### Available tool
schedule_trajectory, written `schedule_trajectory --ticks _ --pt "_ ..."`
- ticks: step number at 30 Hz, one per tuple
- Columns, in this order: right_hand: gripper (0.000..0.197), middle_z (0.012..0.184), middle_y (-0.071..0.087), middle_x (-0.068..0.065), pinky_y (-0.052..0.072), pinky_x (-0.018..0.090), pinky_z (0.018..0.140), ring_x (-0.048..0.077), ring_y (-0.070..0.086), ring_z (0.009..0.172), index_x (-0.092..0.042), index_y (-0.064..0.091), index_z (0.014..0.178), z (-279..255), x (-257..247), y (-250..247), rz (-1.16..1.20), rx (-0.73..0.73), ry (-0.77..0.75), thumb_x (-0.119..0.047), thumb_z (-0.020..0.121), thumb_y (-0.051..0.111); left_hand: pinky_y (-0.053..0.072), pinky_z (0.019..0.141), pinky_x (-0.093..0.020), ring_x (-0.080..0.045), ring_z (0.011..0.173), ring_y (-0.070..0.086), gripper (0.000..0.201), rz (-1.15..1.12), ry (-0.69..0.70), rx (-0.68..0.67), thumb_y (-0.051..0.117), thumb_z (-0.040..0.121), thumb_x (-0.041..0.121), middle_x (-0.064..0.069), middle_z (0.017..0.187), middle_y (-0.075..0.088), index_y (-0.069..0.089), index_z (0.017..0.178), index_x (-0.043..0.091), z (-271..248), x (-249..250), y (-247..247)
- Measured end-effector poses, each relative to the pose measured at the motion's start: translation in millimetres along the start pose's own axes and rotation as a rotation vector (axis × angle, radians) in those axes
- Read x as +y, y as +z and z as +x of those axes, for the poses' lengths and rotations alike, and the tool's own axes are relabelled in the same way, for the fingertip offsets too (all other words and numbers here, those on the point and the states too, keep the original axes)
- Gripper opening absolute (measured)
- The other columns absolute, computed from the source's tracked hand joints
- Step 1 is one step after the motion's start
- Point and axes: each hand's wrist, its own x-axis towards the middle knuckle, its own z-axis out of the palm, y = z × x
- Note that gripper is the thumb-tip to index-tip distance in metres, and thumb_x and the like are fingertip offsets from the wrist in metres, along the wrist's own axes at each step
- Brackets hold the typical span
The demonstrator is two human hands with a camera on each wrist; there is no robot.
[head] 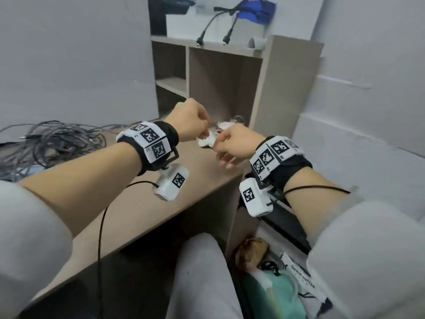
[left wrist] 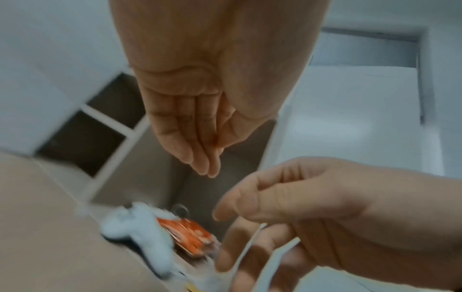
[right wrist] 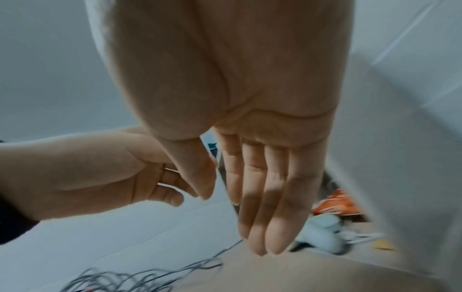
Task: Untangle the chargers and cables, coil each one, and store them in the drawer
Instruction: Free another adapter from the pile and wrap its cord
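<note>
**Both hands meet over the desk's far corner**

A thin white cable (left wrist: 252, 251) runs through the right hand (head: 234, 143): in the left wrist view two pale strands pass between its thumb and curled fingers, so it pinches the cable. The left hand (head: 190, 123) is just beside the right, knuckles up and fingers folded in the head view; the wrist views show its fingers (left wrist: 197, 150) lying together and fairly straight, and I cannot tell whether they grip anything. Between the two hands, from above, is a blurred white bundle (head: 210, 138), touching both.

Below the hands on the desk (head: 142, 203) lie a white lump (left wrist: 147, 233) and, touching it, an orange packet (left wrist: 187, 235), both too blurred to name. Well to the left of the left hand is a large tangle of grey cables (head: 53, 143). Beyond the hands stands a shelf unit (head: 264, 88), with two black leads (head: 207, 28) hanging over its top edge.
</note>
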Motion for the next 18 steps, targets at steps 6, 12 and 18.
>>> schedule_trajectory --ticks 6,12,18 --pt "0.005 0.085 0.061 0.016 0.061 0.043 0.074 0.025 0.058 0.075 -0.006 0.064 0.095 45.7 -96.3 86.3 -0.035 -0.059 -0.183 -0.006 0.093 0.059 0.057 0.056 -0.023 -0.011 0.067 0.073 0.017 0.122 -0.205 0.171 0.052 0.096 0.007 -0.002 0.075 0.076 0.069 0.092 0.01 -42.0 -89.3 -133.0" --pt "0.011 0.091 0.065 0.008 0.062 0.044 0.082 0.026 0.066 0.089 -0.01 0.068 0.101 106.7 -152.4 156.8 -0.133 -0.1 -0.272 -0.012 0.091 0.065 0.049 0.079 -0.029 -0.024 0.092 0.067 0.023 0.313 -0.32 0.26 0.06 0.097 0.02 -0.007 0.106 0.074 0.073 0.11 0.006 -73.7 -168.3 -212.1" --pt "0.097 0.15 0.041 0.016 0.048 0.045 0.104 0.033 0.059 0.119 -0.027 0.026 0.156 173.4 -173.9 205.6 -0.361 -0.188 -0.333 -0.032 0.073 0.076 0.041 0.107 -0.035 -0.027 0.131 0.05 0.075 0.515 -0.466 -0.068 0.074 0.085 0.052 -0.006 0.147 0.048 0.045 0.148 0.025 -69.1 -231.6 -221.7"
